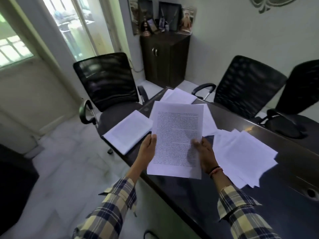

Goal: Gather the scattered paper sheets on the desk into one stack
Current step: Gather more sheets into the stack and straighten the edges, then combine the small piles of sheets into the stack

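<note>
A: We have a printed sheet [176, 140] lifted off the dark worktop [241, 195], one edge in each hand. Why both?

B: We judge it keeps the paper flat and square so it can be dropped true onto a pile. Our left hand [148, 149] pinches the left edge, thumb on the printed face; our right hand [205, 152] grips the right edge the same way. Neither is released, neither is clenched on nothing.

A: Is it one sheet we hold, or several?

B: We cannot tell. A second edge seems to show along the bottom, but it is too blurred to count.

A: And the rest of the paper?

B: Four lots still lie on the worktop. A fanned pile [245, 156] sits just right of our right hand. A neater stack [127, 131] lies to the left, hanging over the worktop's left edge. A few far sheets [179, 96] rest near the far corner, and more loose sheets [208, 121] lie behind the one we hold.

A: So the gathering is barely begun?

B: That is our judgement; nothing is merged yet.

A: What escapes us?

B: The held sheet covers the worktop behind it and part of the loose sheets. Its text is unreadable. The worktop runs out of view on the right, so more paper may lie there.
</note>
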The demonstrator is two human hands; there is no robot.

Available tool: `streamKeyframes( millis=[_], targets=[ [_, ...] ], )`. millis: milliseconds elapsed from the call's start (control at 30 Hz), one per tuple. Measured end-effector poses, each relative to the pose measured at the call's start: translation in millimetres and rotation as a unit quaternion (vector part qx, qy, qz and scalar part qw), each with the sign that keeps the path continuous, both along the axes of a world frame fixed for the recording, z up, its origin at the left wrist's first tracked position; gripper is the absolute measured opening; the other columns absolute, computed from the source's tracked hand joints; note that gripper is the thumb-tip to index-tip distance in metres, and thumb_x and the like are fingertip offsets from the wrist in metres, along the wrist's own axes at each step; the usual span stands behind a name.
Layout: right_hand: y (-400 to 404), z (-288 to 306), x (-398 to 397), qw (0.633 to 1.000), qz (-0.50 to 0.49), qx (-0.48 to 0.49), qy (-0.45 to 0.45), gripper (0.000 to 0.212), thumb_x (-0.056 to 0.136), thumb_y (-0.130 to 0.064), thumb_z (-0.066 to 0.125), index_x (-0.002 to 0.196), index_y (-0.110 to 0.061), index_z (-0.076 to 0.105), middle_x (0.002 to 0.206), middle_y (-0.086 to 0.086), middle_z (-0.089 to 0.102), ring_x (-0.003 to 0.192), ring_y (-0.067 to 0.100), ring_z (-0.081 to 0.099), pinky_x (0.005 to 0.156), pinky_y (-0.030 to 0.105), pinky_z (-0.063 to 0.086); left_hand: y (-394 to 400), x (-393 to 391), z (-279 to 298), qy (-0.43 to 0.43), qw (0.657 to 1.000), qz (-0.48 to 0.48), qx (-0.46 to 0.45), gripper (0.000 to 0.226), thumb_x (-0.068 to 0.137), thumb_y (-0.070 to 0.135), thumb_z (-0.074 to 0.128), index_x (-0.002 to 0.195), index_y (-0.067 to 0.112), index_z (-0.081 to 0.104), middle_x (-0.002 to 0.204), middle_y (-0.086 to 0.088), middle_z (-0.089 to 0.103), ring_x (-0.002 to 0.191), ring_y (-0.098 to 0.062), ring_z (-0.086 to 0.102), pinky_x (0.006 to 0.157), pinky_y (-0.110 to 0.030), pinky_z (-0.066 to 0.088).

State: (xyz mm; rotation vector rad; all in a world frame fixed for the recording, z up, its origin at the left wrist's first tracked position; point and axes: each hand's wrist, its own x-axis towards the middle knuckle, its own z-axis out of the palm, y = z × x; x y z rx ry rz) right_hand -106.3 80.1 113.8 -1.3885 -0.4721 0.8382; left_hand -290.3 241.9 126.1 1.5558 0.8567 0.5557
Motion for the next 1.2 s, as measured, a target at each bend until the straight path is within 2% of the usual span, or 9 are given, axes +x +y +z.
streamKeyframes(
  millis=[67, 167, 267, 367, 533, 767, 900, 1067, 1200],
  targets=[
    [32, -4, -23, 1.0, -0.013, 0.006, 0.012, 0.032, 0.104, -0.017, 0.056, 0.133, -0.004, 0.059, 0.128, 0.015, 0.069, 0.115, 0.036, 0.067, 0.094, 0.048, 0.059, 32, -31, 3, 0.031, 0.999, 0.001, 0.004, 0.021, 0.111, 0.023, 0.045, 0.107, 0.012, 0.063, 0.097, -0.001, 0.066, 0.085, -0.005, 0.062, 0.076, -0.02, 0.048],
    [77, -9, -55, 0.999, -0.03, 0.0, 0.028, 0.033, 0.104, -0.018, 0.056, 0.133, -0.005, 0.06, 0.127, 0.015, 0.069, 0.113, 0.035, 0.068, 0.093, 0.048, 0.059, 78, -74, 2, 0.059, 0.998, 0.019, -0.002, 0.019, 0.107, 0.016, 0.051, 0.113, 0.023, 0.068, 0.096, 0.006, 0.072, 0.081, 0.002, 0.066, 0.07, -0.015, 0.05],
    [121, -13, -76, 0.999, -0.022, -0.018, 0.04, 0.028, 0.104, -0.017, 0.056, 0.129, -0.005, 0.062, 0.121, 0.015, 0.071, 0.106, 0.037, 0.069, 0.083, 0.046, 0.061, 116, -101, -8, 0.073, 0.997, 0.037, -0.01, 0.021, 0.105, 0.013, 0.056, 0.111, 0.02, 0.075, 0.094, 0.002, 0.075, 0.08, -0.003, 0.067, 0.072, -0.019, 0.051],
    [159, -18, -90, 0.998, -0.024, -0.033, 0.05, 0.027, 0.103, -0.015, 0.056, 0.128, -0.008, 0.063, 0.119, 0.009, 0.073, 0.105, 0.033, 0.07, 0.086, 0.048, 0.061, 144, -111, -15, 0.083, 0.994, 0.071, 0.002, 0.016, 0.102, 0.011, 0.06, 0.105, 0.013, 0.076, 0.085, 0.005, 0.073, 0.071, 0.002, 0.063, 0.068, -0.013, 0.049],
    [226, -51, -96, 0.995, -0.028, -0.063, 0.078, 0.025, 0.101, -0.013, 0.059, 0.125, -0.012, 0.066, 0.121, 0.01, 0.073, 0.11, 0.033, 0.07, 0.091, 0.05, 0.059, 217, -108, -47, 0.159, 0.983, 0.093, 0.015, 0.012, 0.098, 0.013, 0.066, 0.105, 0.009, 0.075, 0.092, -0.004, 0.074, 0.078, -0.013, 0.065, 0.073, -0.029, 0.05],
    [300, -99, -104, 0.978, -0.005, -0.177, 0.11, 0.02, 0.097, 0.001, 0.058, 0.103, -0.011, 0.073, 0.108, 0.01, 0.075, 0.097, 0.023, 0.07, 0.08, 0.031, 0.057, 321, -95, -86, 0.307, 0.946, 0.097, 0.035, 0.01, 0.095, 0.021, 0.065, 0.101, 0.019, 0.071, 0.094, -0.007, 0.073, 0.088, -0.028, 0.068, 0.08, -0.041, 0.06],
    [333, -126, -106, 0.953, 0.009, -0.279, 0.113, 0.013, 0.089, 0.009, 0.055, 0.083, 0.003, 0.066, 0.082, 0.021, 0.066, 0.07, 0.019, 0.059, 0.056, 0.024, 0.05, 368, -86, -97, 0.364, 0.93, 0.043, 0.04, 0.01, 0.094, 0.015, 0.063, 0.088, 0.017, 0.071, 0.087, -0.002, 0.069, 0.082, -0.024, 0.066, 0.078, -0.045, 0.06],
    [352, -150, -110, 0.932, 0.006, -0.341, 0.124, 0.012, 0.091, 0.002, 0.057, 0.09, 0.001, 0.07, 0.096, 0.023, 0.072, 0.079, 0.028, 0.069, 0.058, 0.035, 0.06, 397, -74, -114, 0.388, 0.921, -0.003, 0.024, 0.01, 0.095, 0.009, 0.063, 0.09, 0.008, 0.072, 0.084, -0.003, 0.067, 0.076, -0.021, 0.062, 0.073, -0.039, 0.057],
    [358, -156, -114, 0.919, -0.033, -0.38, 0.098, 0.012, 0.093, -0.003, 0.062, 0.098, -0.002, 0.073, 0.096, 0.016, 0.074, 0.073, 0.023, 0.068, 0.052, 0.031, 0.058, 413, -64, -136, 0.381, 0.924, -0.036, 0.014, 0.011, 0.093, 0.005, 0.062, 0.088, 0.004, 0.072, 0.079, -0.005, 0.067, 0.071, -0.022, 0.061, 0.067, -0.04, 0.057]
  ],
)
